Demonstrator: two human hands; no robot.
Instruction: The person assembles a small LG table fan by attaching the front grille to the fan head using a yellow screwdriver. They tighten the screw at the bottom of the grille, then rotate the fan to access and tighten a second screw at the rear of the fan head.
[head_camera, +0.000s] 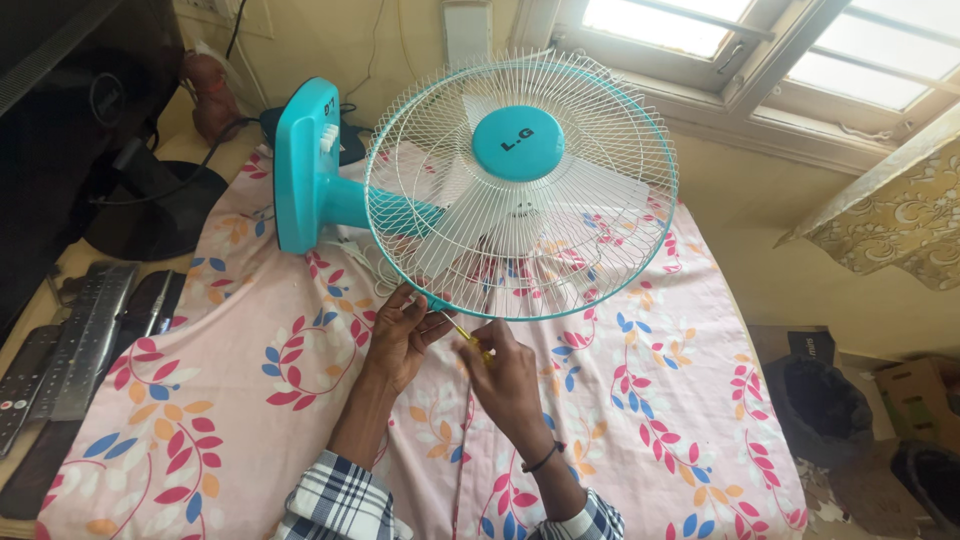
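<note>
A turquoise and white table fan (520, 185) lies tilted on a pink floral cloth (250, 390), its round wire grille facing up toward me. My left hand (400, 335) pinches the lower rim of the grille. My right hand (505, 375) grips a yellow-handled screwdriver (462, 333), whose tip points at the same spot on the rim near my left fingers. The fan's turquoise base (305, 165) stands at the left. A dark band is on my right wrist.
A dark monitor (70, 120) and its stand sit at the far left, with a keyboard (85, 340) and remotes beside the cloth. A window (760, 45) is above. Cardboard boxes (915, 400) and dark items lie on the floor at the right.
</note>
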